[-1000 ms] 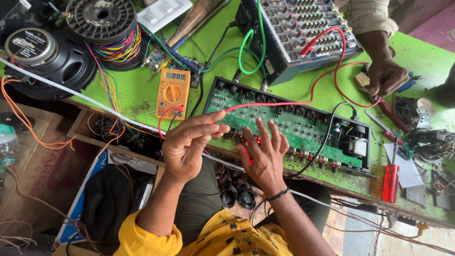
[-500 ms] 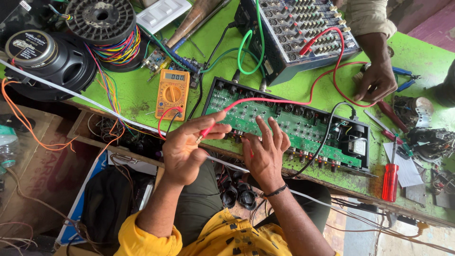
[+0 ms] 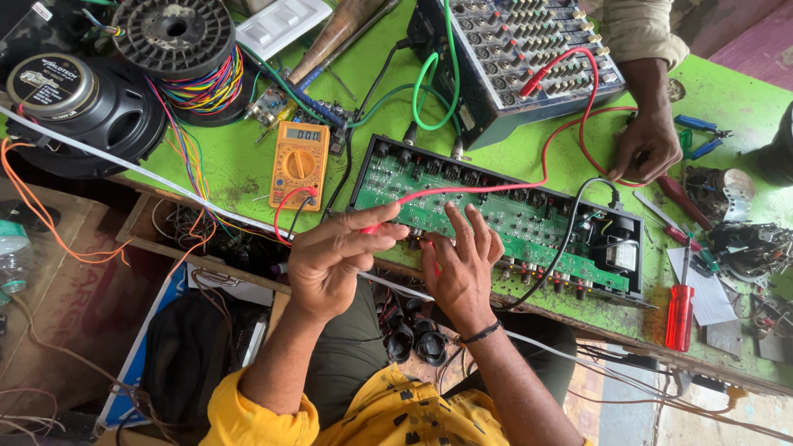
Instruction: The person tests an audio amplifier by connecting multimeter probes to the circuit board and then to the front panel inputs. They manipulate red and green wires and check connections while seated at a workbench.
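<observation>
A long green circuit board (image 3: 529, 216) in a black frame lies at the front edge of the green table (image 3: 248, 169). My left hand (image 3: 334, 258) pinches the end of a red lead (image 3: 483, 188) at the board's near left edge. That lead runs across the board toward the grey mixer (image 3: 516, 49). My right hand (image 3: 462, 268) rests with its fingers spread on the board's near edge, right beside the left hand. A short red piece shows by its thumb; whether the hand holds it I cannot tell. An orange multimeter (image 3: 300, 163) lies left of the board.
Another person's hand (image 3: 648, 147) rests on the table at the right, on the red wire. A speaker (image 3: 78, 103) and a wire spool (image 3: 178, 41) stand at the left. A red screwdriver (image 3: 680, 310), pliers and small parts lie at the right.
My left hand closed on the red lead and brought it to the board's edge. My right hand's fingers slid further onto the board. The other person's hand shifted slightly.
</observation>
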